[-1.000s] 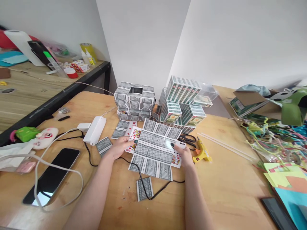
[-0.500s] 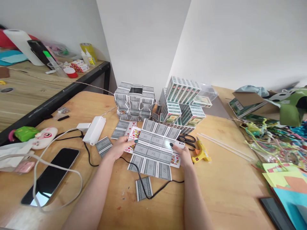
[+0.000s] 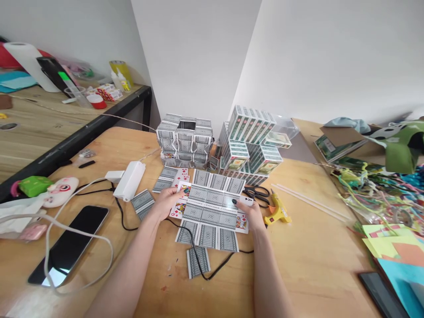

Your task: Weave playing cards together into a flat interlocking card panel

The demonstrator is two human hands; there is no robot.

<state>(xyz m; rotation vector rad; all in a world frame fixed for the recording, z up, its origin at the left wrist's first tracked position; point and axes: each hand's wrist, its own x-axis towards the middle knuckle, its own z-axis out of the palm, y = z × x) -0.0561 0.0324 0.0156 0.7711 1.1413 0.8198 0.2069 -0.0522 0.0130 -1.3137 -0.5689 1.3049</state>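
Between my hands is a panel of playing cards (image 3: 212, 198), grey patterned backs up, joined in rows with some face cards showing at the sides. My left hand (image 3: 167, 203) grips its left edge, thumb on top of the cards. On the right edge, my right hand (image 3: 249, 213) pinches the panel near an ace, thumb on top. The fingers beneath are hidden. A black cable (image 3: 194, 245) runs over the near part of the panel and a loose card piece (image 3: 198, 261). More card pieces (image 3: 143, 204) lie left of my left hand.
Behind stand a box-shaped card structure (image 3: 185, 139) and stacked card boxes (image 3: 250, 141). Scissors (image 3: 256, 194), a yellow glue gun (image 3: 278, 210) and white glue sticks (image 3: 309, 201) lie right. A phone (image 3: 71, 243) and white power strip (image 3: 129, 181) are left.
The panel has tilted slightly, its far edge dropping a little toward me and its near edge spreading lower. Both hands keep their hold; the view has shifted slightly.
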